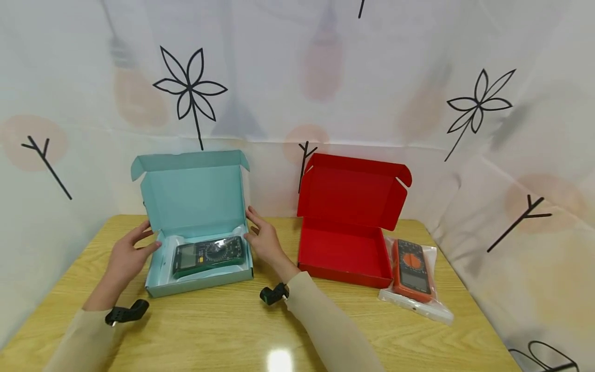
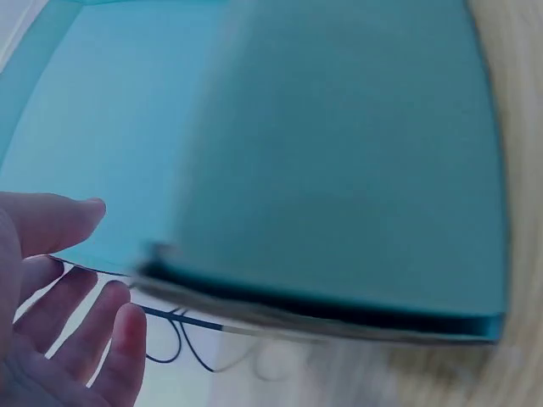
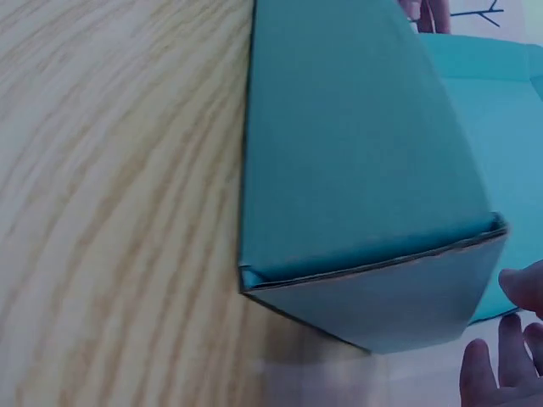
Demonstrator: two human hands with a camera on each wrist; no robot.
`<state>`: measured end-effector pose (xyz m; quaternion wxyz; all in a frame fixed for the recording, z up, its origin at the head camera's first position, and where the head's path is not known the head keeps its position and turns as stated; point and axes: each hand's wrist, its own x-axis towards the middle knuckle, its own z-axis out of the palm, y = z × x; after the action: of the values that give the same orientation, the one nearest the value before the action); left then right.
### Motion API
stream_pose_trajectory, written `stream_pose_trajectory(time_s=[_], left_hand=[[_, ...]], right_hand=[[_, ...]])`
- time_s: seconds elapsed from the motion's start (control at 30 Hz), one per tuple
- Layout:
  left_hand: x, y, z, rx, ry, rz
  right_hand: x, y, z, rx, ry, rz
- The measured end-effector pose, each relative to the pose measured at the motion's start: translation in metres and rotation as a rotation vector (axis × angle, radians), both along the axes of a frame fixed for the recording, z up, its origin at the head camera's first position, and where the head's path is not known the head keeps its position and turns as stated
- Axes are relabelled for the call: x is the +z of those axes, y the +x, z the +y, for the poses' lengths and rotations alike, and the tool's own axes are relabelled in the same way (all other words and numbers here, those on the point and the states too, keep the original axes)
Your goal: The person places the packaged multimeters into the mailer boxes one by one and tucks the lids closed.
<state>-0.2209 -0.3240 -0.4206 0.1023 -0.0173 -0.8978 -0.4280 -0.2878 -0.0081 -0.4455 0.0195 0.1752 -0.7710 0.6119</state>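
A light-blue cardboard box (image 1: 200, 285) stands with its lid (image 1: 195, 199) raised. Inside lies a green-cased digital multimeter (image 1: 209, 256) in a clear plastic bag. My left hand (image 1: 131, 250) is at the box's left side, fingers extended and spread near the lid's edge. In the left wrist view, the thumb overlaps the lid (image 2: 93, 144) and the other fingers are beyond its edge. On the opposite side my right hand (image 1: 266, 238) is beside the lid's lower right edge, fingers loosely extended. The right wrist view shows its fingertips (image 3: 514, 365) close by the box corner.
To the right is an opened red box (image 1: 344, 248). Beside it lies an orange multimeter (image 1: 412, 268) in a clear zip bag (image 1: 437, 311). They rest on a wood-grain table (image 1: 223, 330), backed by a patterned cloth (image 1: 274, 77).
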Motion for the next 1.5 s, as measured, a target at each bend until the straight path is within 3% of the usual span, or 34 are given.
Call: stream_pose_trajectory(time_s=[0.3, 0.57, 1.03, 1.5], left_hand=[[0.007, 0.001, -0.002, -0.046, 0.011, 0.03], [0.006, 0.004, -0.007, -0.034, -0.041, 0.078], [0.005, 0.014, -0.009, -0.064, -0.003, 0.014], [-0.004, 0.027, -0.015, -0.111, -0.006, 0.008]], right_hand=[[0.007, -0.002, 0.006, 0.025, -0.011, 0.002], [0.012, 0.0, 0.012, 0.018, 0.011, 0.022], [0.011, 0.008, 0.019, 0.104, 0.054, -0.008], [0.006, 0.015, 0.031, 0.164, 0.087, -0.029]])
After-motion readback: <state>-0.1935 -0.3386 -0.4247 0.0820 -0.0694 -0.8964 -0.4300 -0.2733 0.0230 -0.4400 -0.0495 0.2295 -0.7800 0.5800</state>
